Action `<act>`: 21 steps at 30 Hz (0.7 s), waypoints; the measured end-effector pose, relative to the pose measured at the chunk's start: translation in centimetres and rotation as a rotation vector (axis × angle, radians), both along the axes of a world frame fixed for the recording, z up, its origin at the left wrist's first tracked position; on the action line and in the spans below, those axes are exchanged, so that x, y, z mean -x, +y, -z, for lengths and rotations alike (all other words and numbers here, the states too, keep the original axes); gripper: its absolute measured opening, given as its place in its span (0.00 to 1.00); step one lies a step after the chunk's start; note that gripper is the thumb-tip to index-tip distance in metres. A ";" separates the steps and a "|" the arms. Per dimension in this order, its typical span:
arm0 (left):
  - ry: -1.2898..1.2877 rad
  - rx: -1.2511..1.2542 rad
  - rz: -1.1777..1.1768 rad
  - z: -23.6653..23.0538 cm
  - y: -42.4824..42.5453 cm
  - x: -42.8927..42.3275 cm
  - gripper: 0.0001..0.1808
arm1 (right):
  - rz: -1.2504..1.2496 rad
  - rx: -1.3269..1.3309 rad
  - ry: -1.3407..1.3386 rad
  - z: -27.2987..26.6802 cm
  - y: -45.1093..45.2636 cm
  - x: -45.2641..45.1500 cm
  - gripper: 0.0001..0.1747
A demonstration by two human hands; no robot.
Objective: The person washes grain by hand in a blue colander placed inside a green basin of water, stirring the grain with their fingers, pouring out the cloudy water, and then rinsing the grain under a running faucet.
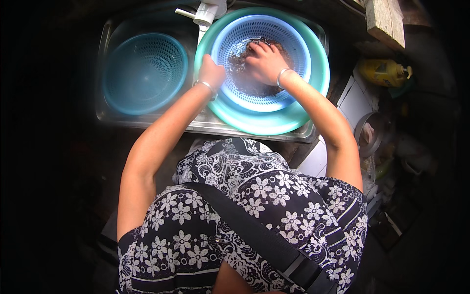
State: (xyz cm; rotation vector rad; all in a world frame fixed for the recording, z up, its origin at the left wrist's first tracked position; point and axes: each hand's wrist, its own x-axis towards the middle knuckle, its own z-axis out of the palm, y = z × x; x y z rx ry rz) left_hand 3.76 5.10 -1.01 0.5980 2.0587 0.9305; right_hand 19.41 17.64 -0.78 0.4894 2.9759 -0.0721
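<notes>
A blue plastic colander (302,35) sits inside a larger turquoise plastic basin (253,125). Water and small brown pieces of food (270,90) lie in the colander; their exact kind is not clear. My left hand (213,72) is closed around the colander's left rim. Inside it, my right hand (267,63) rests palm down with the fingers apart, touching the wet brown pieces. What is under that palm is hidden. Each wrist wears a silver-coloured bangle.
The basin stands in the right bowl of a steel double sink (158,119). Another blue colander (145,108) fills much of the left bowl. A white faucet (205,16) hangs between them. To the right are a yellow pump bottle (380,71), a metal pan (359,128) and a wooden beam (384,22).
</notes>
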 end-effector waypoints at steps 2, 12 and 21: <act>0.018 0.010 -0.003 -0.4 0.3 0.0 0.19 | 0.198 -0.040 0.077 0.8 1.1 0.8 0.25; 0.063 -0.018 -0.029 -0.3 -0.1 -0.2 0.19 | 0.094 -0.042 0.012 -0.3 0.3 1.7 0.22; 0.002 -0.005 -0.039 -0.3 -0.1 0.0 0.19 | -0.124 0.119 0.021 0.4 -1.9 1.6 0.19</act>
